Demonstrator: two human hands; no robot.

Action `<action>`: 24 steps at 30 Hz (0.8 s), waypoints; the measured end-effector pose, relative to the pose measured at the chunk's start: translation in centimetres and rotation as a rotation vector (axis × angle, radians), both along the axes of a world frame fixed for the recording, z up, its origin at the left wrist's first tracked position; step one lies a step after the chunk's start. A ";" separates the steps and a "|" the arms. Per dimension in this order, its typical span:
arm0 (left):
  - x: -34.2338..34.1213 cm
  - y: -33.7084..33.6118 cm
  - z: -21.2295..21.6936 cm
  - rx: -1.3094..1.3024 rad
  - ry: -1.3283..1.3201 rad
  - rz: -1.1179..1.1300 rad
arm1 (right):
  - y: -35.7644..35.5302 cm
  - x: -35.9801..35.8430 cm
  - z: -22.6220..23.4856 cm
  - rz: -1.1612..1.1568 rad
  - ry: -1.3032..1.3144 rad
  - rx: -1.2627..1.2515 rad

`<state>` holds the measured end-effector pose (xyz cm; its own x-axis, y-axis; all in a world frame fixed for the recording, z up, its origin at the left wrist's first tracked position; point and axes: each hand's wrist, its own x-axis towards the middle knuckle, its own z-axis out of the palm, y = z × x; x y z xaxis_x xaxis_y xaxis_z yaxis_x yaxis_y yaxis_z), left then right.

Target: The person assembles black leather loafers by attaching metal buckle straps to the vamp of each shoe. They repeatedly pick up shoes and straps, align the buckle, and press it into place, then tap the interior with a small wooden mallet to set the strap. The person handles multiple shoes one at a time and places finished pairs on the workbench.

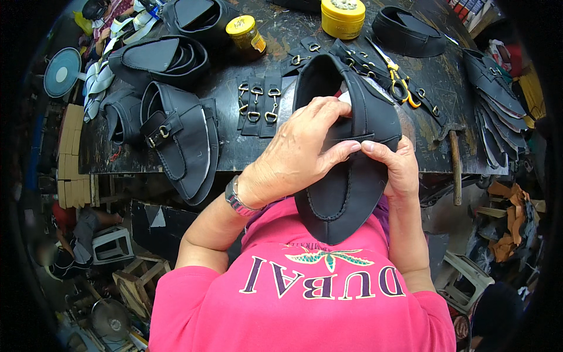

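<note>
A black leather shoe upper (pixel 346 193) rests against my pink shirt, its open end toward the dark worktable (pixel 246 146). My left hand (pixel 296 155) lies across its middle, fingers curled over the collar and thumb pressing the vamp. Beside that thumb, my right hand (pixel 393 167) grips the right edge of the upper. Both hands hold the same piece.
Finished black uppers (pixel 179 138) are stacked at the table's left. Leather straps with metal buckles (pixel 258 105), yellow-handled scissors (pixel 396 76), two yellow tins (pixel 343 16) and a hammer handle (pixel 455 167) lie on the table. Stools (pixel 111 243) and leather scraps stand on the floor below.
</note>
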<state>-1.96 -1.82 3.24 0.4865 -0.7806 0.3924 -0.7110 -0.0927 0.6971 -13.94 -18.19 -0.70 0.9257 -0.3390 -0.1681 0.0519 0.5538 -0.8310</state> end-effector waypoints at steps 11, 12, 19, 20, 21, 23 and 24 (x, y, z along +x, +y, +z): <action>1.7 -0.2 1.6 0.297 -0.075 -0.187 | 0.2 0.0 0.0 -0.033 0.034 0.035; 2.2 -0.5 1.8 0.300 -0.054 -0.218 | 0.2 0.0 0.1 -0.026 0.011 0.042; 4.3 -0.7 3.2 0.411 0.467 -0.343 | 0.8 -0.4 0.2 0.014 0.069 0.116; 4.1 -0.5 3.2 0.322 0.462 -0.290 | 0.7 -0.5 0.2 0.010 0.083 0.119; 3.5 -0.3 3.2 0.233 0.458 -0.219 | 0.5 -0.6 0.0 0.013 0.058 0.147; 2.6 0.0 2.9 -0.051 0.181 -0.110 | -0.1 -0.8 -0.3 0.019 0.009 0.202; 2.6 0.4 2.8 -0.149 0.074 -0.085 | -0.5 -0.9 -0.4 0.015 -0.010 0.208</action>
<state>0.69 -1.45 6.00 0.4531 -0.7558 0.4728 -0.6582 0.0741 0.7492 -14.88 -18.64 -1.12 0.9323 -0.2844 -0.2233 0.0505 0.7139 -0.6985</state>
